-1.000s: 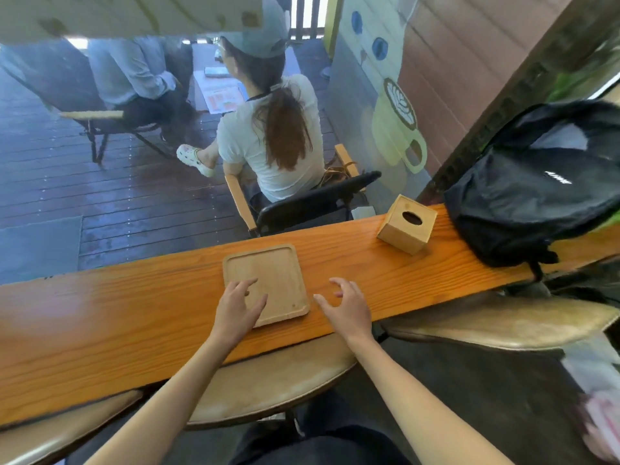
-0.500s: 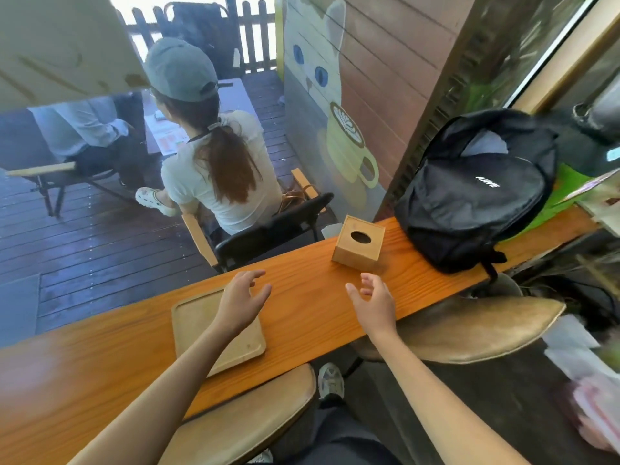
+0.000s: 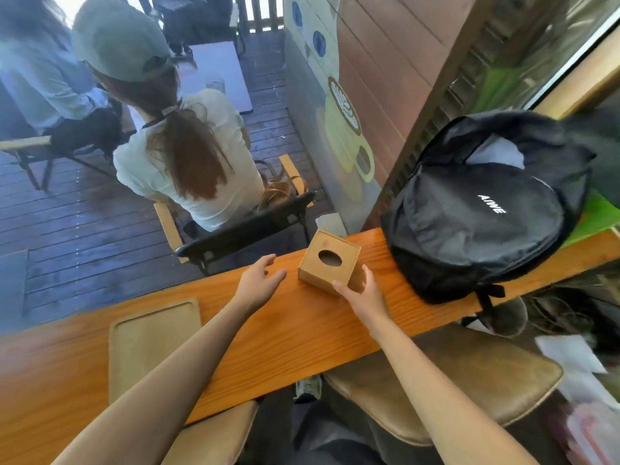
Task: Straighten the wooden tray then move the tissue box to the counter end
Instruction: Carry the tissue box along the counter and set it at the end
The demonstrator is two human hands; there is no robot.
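The square light-wood tissue box with an oval opening in its top (image 3: 329, 261) sits on the long orange-brown wooden surface (image 3: 302, 333), turned diagonally so one corner points back toward the person and the opening faces up. Its top looks about square, so no long axis can be made out.

The right hand (image 3: 360, 292) is at that near corner of the box, thumb on one side and fingers (image 3: 366, 273) curled along the right side, touching the wood; whether the grip is firm cannot be told. The left hand (image 3: 260, 280) hovers just left of the box, palm down and fingers spread, holding nothing, with a gap between it and the box.

The flat rectangular light-wood tray with rounded corners and a raised rim (image 3: 151, 333) lies well to the left of both hands, under the left forearm, its long axis running across the surface from near edge to far edge and its sides roughly square to that edge.

A black fabric backpack (image 3: 483, 209) rests on the surface just right of the right hand.
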